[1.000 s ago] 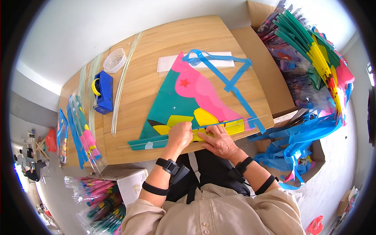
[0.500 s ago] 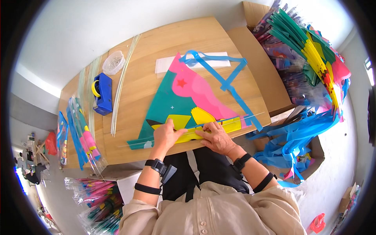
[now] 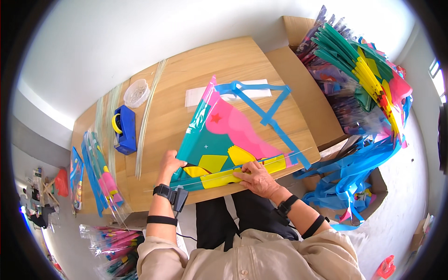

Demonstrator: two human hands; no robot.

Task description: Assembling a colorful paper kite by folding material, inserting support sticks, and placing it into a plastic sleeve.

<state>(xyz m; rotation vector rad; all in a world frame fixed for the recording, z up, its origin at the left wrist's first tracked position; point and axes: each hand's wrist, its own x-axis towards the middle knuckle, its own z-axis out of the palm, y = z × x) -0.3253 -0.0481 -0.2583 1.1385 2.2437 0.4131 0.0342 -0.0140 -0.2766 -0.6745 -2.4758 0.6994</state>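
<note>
A triangular plastic kite in pink, teal and yellow lies on the wooden table in front of me. My left hand grips its left edge near the lower corner, thumb on top; that edge is curling up and inward in a shiny fold. On the yellow near border, my right hand has its fingers bent and pressed together at the edge, where a thin pale rod runs along. Some of those fingertips are hidden. A blue ribbon tail trails from the kite's top and loops down its right side.
Left of the kite are a blue tape dispenser, a clear tub, thin rods and bagged kites. A white sheet lies behind it. To the right stands a cardboard box with kite bundles and blue ribbons.
My left hand has moved left from the near border to the kite's left edge, which now curls upward. The right hand stays on the near border.
</note>
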